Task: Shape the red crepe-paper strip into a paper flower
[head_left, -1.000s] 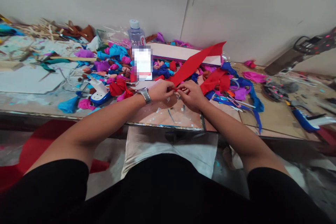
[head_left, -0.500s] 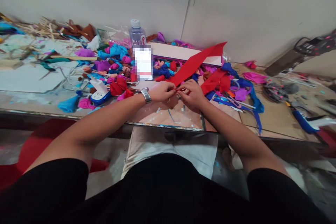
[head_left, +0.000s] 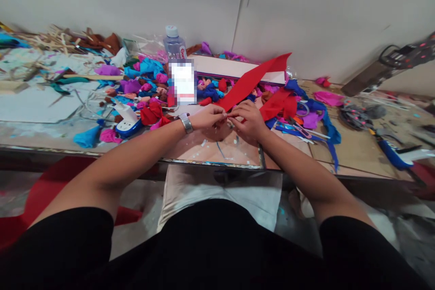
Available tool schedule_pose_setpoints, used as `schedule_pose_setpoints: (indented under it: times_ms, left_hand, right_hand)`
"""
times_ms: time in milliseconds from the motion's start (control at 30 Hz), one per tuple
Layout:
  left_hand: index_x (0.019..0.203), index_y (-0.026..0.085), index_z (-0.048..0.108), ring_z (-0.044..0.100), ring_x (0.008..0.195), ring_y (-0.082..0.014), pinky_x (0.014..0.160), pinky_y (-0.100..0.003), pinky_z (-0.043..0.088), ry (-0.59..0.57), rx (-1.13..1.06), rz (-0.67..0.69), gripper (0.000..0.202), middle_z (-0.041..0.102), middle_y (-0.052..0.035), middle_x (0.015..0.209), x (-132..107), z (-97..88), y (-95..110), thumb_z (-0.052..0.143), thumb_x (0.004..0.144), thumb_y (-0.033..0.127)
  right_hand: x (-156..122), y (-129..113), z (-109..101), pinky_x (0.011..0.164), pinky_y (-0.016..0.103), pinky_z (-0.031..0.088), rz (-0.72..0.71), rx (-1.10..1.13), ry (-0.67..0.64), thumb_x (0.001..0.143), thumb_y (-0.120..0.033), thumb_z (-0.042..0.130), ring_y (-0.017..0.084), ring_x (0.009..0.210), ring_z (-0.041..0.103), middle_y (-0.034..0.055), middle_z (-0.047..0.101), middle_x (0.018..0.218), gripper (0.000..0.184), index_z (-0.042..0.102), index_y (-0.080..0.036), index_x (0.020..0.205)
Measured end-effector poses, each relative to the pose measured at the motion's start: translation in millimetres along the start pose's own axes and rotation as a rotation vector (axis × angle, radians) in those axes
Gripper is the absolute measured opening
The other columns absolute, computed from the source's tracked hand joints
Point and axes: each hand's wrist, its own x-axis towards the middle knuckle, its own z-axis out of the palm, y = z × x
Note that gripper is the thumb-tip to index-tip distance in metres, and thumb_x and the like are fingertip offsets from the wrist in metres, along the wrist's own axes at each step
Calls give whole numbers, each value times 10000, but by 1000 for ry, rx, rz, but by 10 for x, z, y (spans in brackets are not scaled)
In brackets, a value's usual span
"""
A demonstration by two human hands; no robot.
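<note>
My left hand (head_left: 208, 118), with a metal watch (head_left: 185, 123) on its wrist, is closed with thumb and forefinger in a pinch. My right hand (head_left: 249, 120) meets it fingertip to fingertip over the table's front part. Between them is the lower end of a long red strip (head_left: 253, 79) that looks like crepe paper. Its wide upper end rises away to the right, past the hands. The fingers mostly cover the pinched end. More crumpled red paper (head_left: 280, 104) lies just beyond my right hand.
A phone (head_left: 182, 84) leans on a plastic bottle (head_left: 175, 45) behind my left hand. Small coloured paper bundles (head_left: 146, 86) crowd around it. A power strip (head_left: 127, 126), green-handled pliers (head_left: 70, 80) and wooden sticks (head_left: 56, 41) lie left; pink-handled scissors (head_left: 303, 132) and a blue tool (head_left: 394, 154) right.
Both hands stay together with the red strip, and the fingers shift only slightly. The whole view has moved a little, so the scene sits slightly further left.
</note>
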Motion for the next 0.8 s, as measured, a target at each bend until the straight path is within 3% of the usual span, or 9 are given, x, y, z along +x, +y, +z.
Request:
schedule_pose_setpoints:
  times_ms: [167, 333, 500, 800]
  left_hand:
    - [846, 148, 657, 619, 558, -96, 563, -196, 467, -6, 124, 142, 353, 671, -10, 652, 9, -33, -53, 655, 1019, 456]
    - [871, 153, 678, 650, 618, -113, 634, -219, 473, 37, 322, 273, 374, 719, -23, 690, -45, -49, 17, 590, 1037, 476]
    - [854, 161, 692, 615, 629, -125, 631, -247, 421, 118, 504, 331, 404, 729, -33, 716, -71, -36, 32, 550, 1046, 488]
    - [881, 167, 697, 623, 643, -126, 652, -250, 419, 127, 527, 360, 422, 737, -26, 734, -53, -36, -1, 526, 1063, 506]
  right_hand:
    - [11, -22, -11, 962, 498, 514, 55, 6, -29, 1028, -452, 691, 277, 984, 672, 74, 824, 984, 230, 820, -273, 967]
    - [26, -61, -22, 958, 498, 492, 99, 22, -24, 1048, -506, 651, 285, 985, 660, 76, 811, 975, 296, 786, -266, 941]
    - [18, -77, -14, 961, 475, 481, 121, 44, -43, 1075, -521, 604, 284, 1008, 641, 79, 779, 987, 322, 736, -255, 950]
    - [8, -43, 4, 925, 449, 478, 112, 40, -17, 1069, -501, 620, 271, 978, 634, 69, 762, 970, 289, 706, -251, 951]
